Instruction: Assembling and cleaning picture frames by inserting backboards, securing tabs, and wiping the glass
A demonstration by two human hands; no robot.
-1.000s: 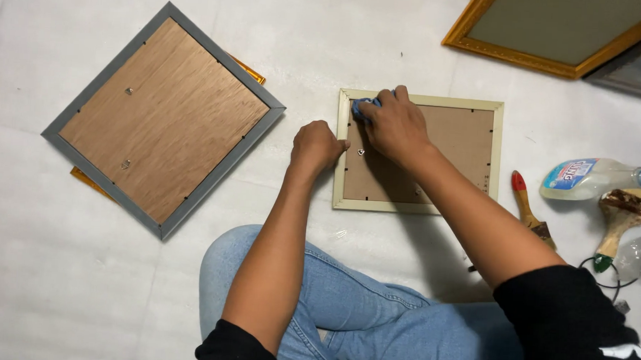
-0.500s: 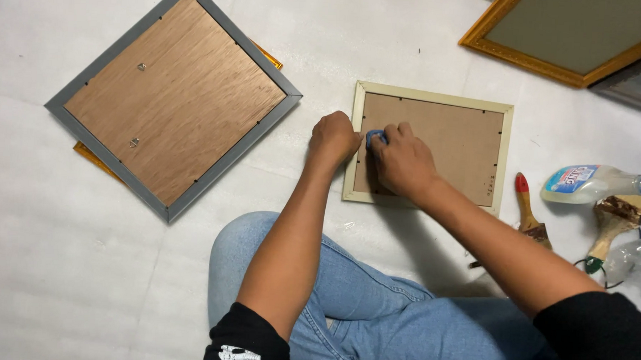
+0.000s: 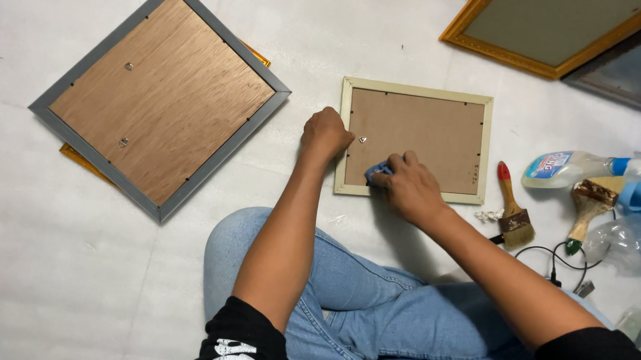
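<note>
A small cream picture frame [image 3: 486, 148] lies face down on the white floor, its brown backing board up. My left hand [image 3: 326, 133] is closed in a fist and presses on the frame's left edge. My right hand [image 3: 406, 187] grips a small blue cloth [image 3: 375, 172] and holds it against the frame's lower left corner.
A large grey frame [image 3: 158, 97] lies face down at left, on top of an orange frame. A gold frame [image 3: 550, 32] lies at top right. Two paintbrushes [image 3: 510, 206], a spray bottle [image 3: 566, 169], plastic wrap and a black cable lie at right. My jeans-clad legs fill the bottom.
My right hand has slid the blue cloth from the frame's top left corner down along its left side to the lower left corner. My left hand stayed on the frame's left edge.
</note>
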